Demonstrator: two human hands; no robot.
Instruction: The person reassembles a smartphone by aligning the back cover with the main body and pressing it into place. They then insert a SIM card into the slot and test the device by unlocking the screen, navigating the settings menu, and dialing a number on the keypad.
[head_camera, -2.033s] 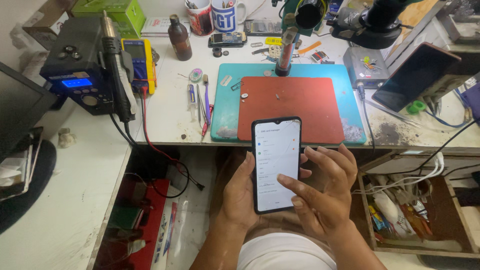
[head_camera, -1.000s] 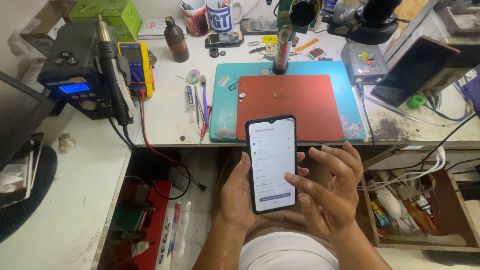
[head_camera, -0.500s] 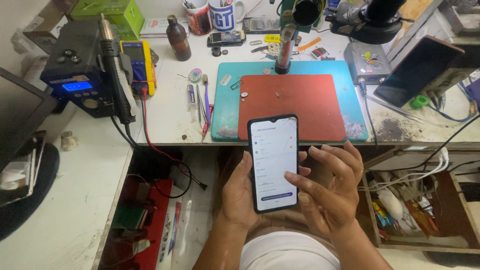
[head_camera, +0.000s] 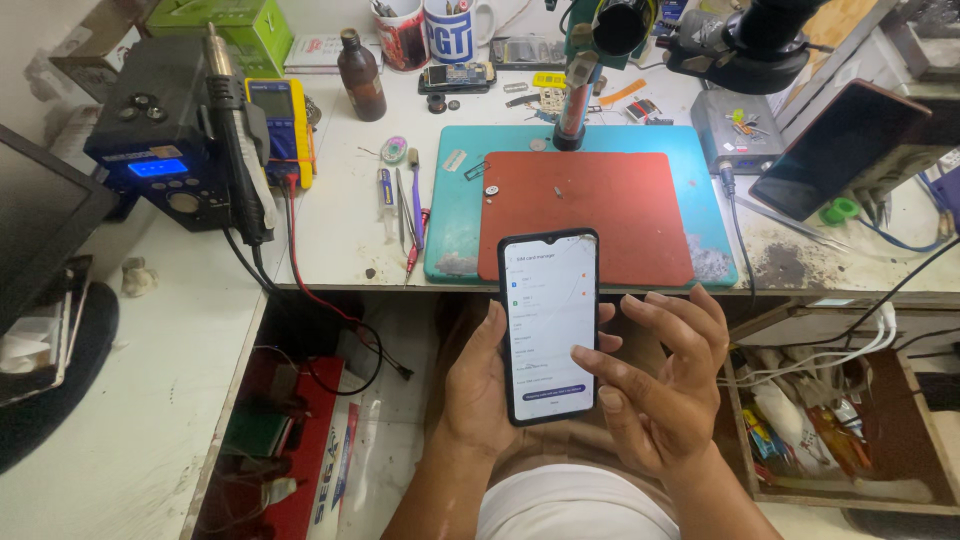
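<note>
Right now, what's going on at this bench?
A person sits at a cluttered repair bench, holding a black smartphone upright in the left hand. Its screen is lit with a white menu. The right hand hovers beside it, thumb at the screen's right edge, fingers spread. The phone is held below the bench edge, in front of the red work mat lying on a teal mat. A blue-lit soldering station and a yellow multimeter stand at the left, untouched.
</note>
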